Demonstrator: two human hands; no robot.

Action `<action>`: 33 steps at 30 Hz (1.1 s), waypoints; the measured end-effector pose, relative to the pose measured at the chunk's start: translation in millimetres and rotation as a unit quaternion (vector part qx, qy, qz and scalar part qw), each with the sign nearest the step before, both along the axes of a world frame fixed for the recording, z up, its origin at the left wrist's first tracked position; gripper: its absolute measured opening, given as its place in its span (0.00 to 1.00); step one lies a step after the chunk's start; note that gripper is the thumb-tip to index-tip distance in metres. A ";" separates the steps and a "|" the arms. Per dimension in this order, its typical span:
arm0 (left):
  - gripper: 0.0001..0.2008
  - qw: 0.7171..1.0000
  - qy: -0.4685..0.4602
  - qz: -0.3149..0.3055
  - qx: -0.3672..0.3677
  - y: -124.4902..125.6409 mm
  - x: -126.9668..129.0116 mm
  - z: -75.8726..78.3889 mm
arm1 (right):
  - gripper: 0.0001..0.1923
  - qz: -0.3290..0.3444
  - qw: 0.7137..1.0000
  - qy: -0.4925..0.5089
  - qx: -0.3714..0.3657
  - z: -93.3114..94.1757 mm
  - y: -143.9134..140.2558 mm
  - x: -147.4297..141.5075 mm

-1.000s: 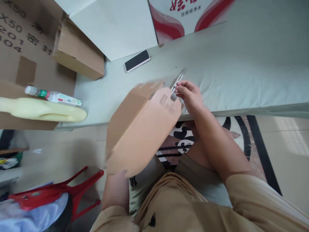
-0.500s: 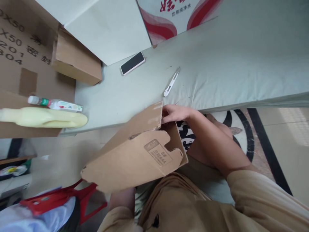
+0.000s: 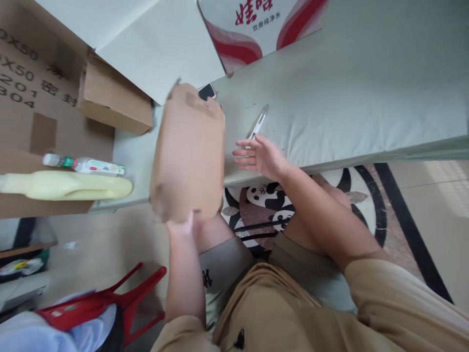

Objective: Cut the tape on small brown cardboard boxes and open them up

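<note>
A brown cardboard box (image 3: 188, 156) stands nearly on end over the table's front edge, slightly blurred by motion. My left hand (image 3: 181, 224) grips it at its lower end; the box hides most of the fingers. To the right, my right hand (image 3: 260, 156) is open, its fingers stretched toward the box with nothing in them. Just beyond that hand lies a white utility knife (image 3: 259, 121) on the pale green tablecloth. Behind the box, a phone (image 3: 207, 92) is partly covered.
A red-and-white carton (image 3: 264, 29) and a white box (image 3: 161, 44) stand at the back. On the left are a smaller cardboard box (image 3: 115, 98), a clear bottle (image 3: 97, 166) and a pale yellow bottle (image 3: 73, 185). A red chair (image 3: 135, 308) stands at lower left.
The box has swung from lying across my lap to nearly upright, farther forward over the table edge. My right hand has let go of its open end and spread its fingers.
</note>
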State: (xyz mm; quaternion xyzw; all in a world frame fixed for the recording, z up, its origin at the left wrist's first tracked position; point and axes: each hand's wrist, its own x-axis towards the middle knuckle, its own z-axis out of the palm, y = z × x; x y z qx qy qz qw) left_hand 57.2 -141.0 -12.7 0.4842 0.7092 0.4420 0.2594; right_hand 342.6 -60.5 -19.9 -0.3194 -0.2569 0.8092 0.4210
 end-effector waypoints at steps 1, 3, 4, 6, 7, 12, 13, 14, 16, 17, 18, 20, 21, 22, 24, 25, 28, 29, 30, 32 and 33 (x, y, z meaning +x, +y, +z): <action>0.21 0.999 -0.017 0.020 0.036 1.3 -6.4 -3.6 | 0.33 0.004 1.000 0.017 0.008 1.3 0.1 1.6; 0.17 0.991 -0.048 0.058 0.109 3.2 -18.7 -10.6 | 0.36 -0.003 0.999 0.027 0.020 3.7 0.2 3.3; 0.20 0.987 -0.049 0.064 0.137 3.5 -24.6 -13.6 | 0.35 -0.011 0.999 0.018 0.026 4.3 0.2 3.3; 0.25 0.985 -0.005 0.044 0.166 2.7 -35.4 -17.7 | 0.31 -0.026 0.999 -0.028 0.027 4.0 0.3 1.4; 0.24 0.985 0.038 0.020 0.165 1.7 -40.0 -18.7 | 0.28 -0.035 0.997 -0.059 0.020 3.1 0.4 0.1; 0.20 0.965 0.204 -0.164 0.034 0.9 -50.0 -14.3 | 0.15 -0.048 0.988 -0.142 -0.033 -1.1 0.8 -1.1; 0.21 0.958 0.208 -0.198 0.010 4.1 -50.8 -11.2 | 0.12 -0.041 0.988 -0.144 -0.043 -1.2 0.9 0.9; 0.21 0.951 0.208 -0.227 -0.009 9.4 -51.7 -7.0 | 0.11 -0.036 0.988 -0.144 -0.052 -1.1 1.0 3.4; 0.22 0.942 0.203 -0.266 -0.028 26.9 -54.5 4.1 | 0.09 -0.042 0.988 -0.134 -0.057 -0.7 1.1 8.8; 0.23 0.939 0.199 -0.278 -0.025 39.1 -55.8 10.3 | 0.10 -0.054 0.990 -0.123 -0.052 -0.7 1.3 11.0; 0.22 0.939 0.200 -0.278 -0.007 53.2 -56.5 16.1 | 0.10 -0.072 0.990 -0.111 -0.044 -0.7 1.7 12.4; 0.23 0.948 0.203 -0.226 0.090 84.6 -53.8 23.7 | 0.13 -0.111 0.990 -0.088 -0.027 -0.8 3.0 11.9; 0.24 0.952 0.197 -0.178 0.154 100.1 -49.9 24.5 | 0.15 -0.126 0.989 -0.076 -0.017 -0.8 4.0 10.1; 0.23 0.953 0.175 -0.116 0.217 114.2 -44.4 23.2 | 0.17 -0.135 0.989 -0.062 -0.007 -0.9 5.2 7.5; 0.20 0.948 0.089 -0.010 0.307 135.3 -29.7 15.9 | 0.19 -0.131 0.991 -0.038 0.010 -1.4 7.7 0.7; 0.23 0.946 0.029 0.021 0.321 141.6 -21.9 11.2 | 0.20 -0.124 0.992 -0.031 0.015 -2.1 9.0 -2.6; 0.33 0.947 -0.080 0.083 0.301 146.7 -4.5 1.4 | 0.18 -0.112 0.993 -0.043 0.013 -6.1 12.0 -9.4; 0.35 0.948 -0.104 0.081 0.289 146.0 -2.1 1.1 | 0.17 -0.110 0.992 -0.053 0.011 -7.7 12.7 -10.3; 0.35 0.949 -0.123 0.092 0.276 145.4 -1.5 2.1 | 0.16 -0.108 0.992 -0.060 0.010 -9.1 13.3 -10.8; 0.34 0.957 -0.168 0.081 0.223 146.3 -4.3 6.4 | 0.17 -0.100 0.993 -0.063 0.010 -10.9 13.8 -11.1; 0.33 0.956 -0.184 0.086 0.214 147.9 -6.8 8.4 | 0.18 -0.096 0.993 -0.060 0.013 -11.3 13.8 -11.5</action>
